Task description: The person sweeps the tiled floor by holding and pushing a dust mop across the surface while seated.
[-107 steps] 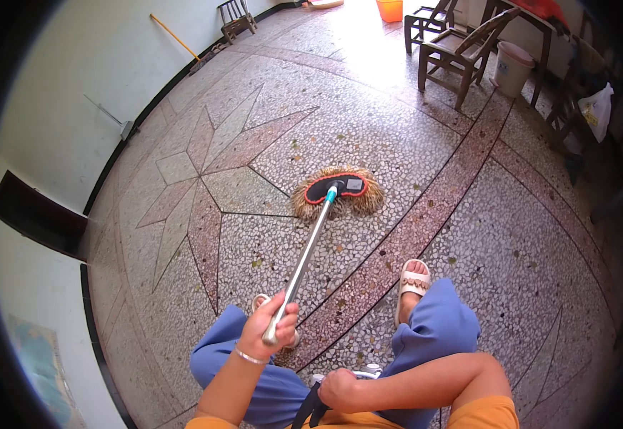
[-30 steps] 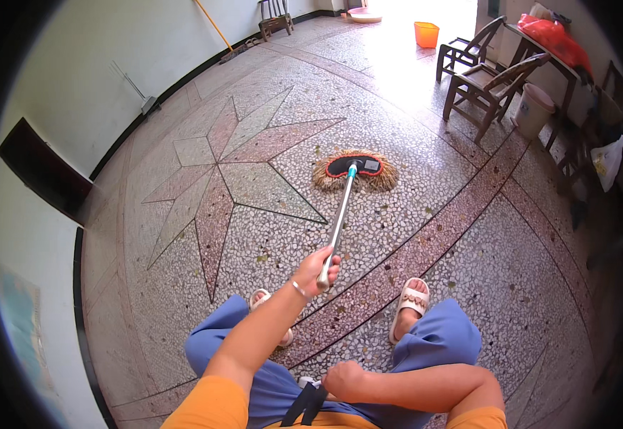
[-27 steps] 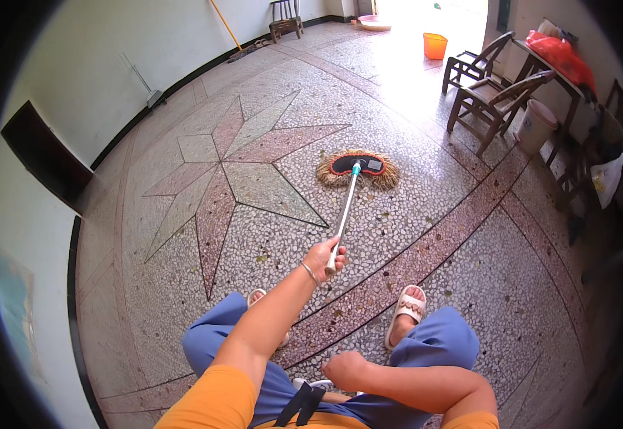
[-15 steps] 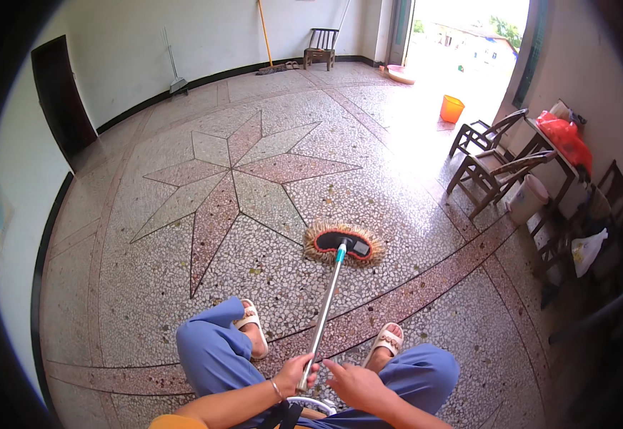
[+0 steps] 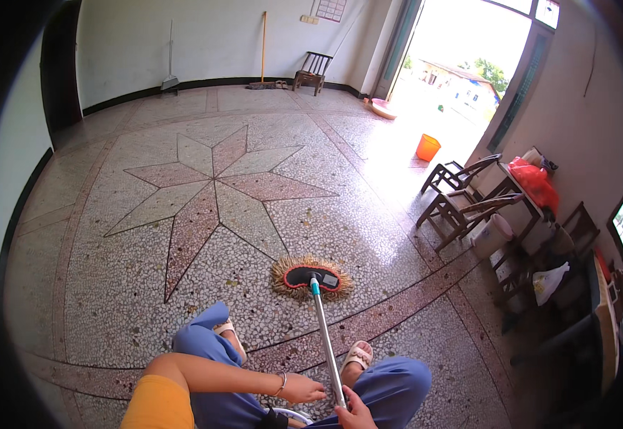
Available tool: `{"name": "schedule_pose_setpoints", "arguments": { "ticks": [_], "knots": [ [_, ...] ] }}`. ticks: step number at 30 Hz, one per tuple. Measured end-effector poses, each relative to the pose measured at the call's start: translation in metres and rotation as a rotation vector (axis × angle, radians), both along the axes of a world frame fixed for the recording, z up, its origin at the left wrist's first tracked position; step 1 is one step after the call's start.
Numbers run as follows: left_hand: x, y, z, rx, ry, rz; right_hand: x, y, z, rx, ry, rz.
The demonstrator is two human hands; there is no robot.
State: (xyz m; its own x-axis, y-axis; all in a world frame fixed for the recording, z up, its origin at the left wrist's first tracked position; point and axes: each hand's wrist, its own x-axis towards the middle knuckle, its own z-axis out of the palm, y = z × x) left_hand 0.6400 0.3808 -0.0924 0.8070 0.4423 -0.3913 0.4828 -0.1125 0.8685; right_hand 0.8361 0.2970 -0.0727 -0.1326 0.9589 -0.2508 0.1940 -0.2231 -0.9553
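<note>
A dust mop point(image 5: 311, 279) with a beige shaggy fringe, red edging and a black back lies on the speckled floor ahead of my feet. Its silver pole point(image 5: 328, 336) runs from a teal joint back toward my lap. My right hand point(image 5: 356, 412) is closed around the pole's near end, partly cut off by the lower edge. Just left of the pole, my left hand point(image 5: 303, 387) is apart from it, fingers stretched toward it and holding nothing. I am seated, with my sandalled feet on either side of the pole.
At the right wall stand wooden chairs point(image 5: 458, 214), a pale bucket point(image 5: 492, 236) and a table bearing a red plastic bag point(image 5: 535, 187). An orange bucket point(image 5: 428, 147) is by the bright doorway. A broom point(image 5: 263, 50), a dustpan point(image 5: 170, 81) and a small chair point(image 5: 313, 71) line the far wall.
My left hand has let go of the pole; my right hand has taken hold of it. The view has shifted, and the pole now slants the other way, its near end to the right.
</note>
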Motion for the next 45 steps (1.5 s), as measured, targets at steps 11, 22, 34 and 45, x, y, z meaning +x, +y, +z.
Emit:
{"name": "schedule_pose_setpoints", "arguments": {
  "ticks": [11, 22, 34, 45],
  "knots": [
    [-0.007, 0.018, 0.0, 0.484, 0.355, -0.581, -0.032, 0.121, 0.07, 0.168, -0.783, 0.059],
    [-0.001, 0.031, 0.0, 0.492, 0.435, -0.447, -0.112, 0.233, -0.032, 0.141, -1.039, 0.314],
    [-0.016, -0.004, 0.0, 0.548, 0.146, -0.447, -0.019, 0.066, 0.176, 0.004, -0.812, 0.384],
    [-0.002, -0.01, -0.001, 0.71, 0.233, -0.299, -0.058, 0.132, 0.085, 0.192, -0.946, 0.404]
  ]
}}
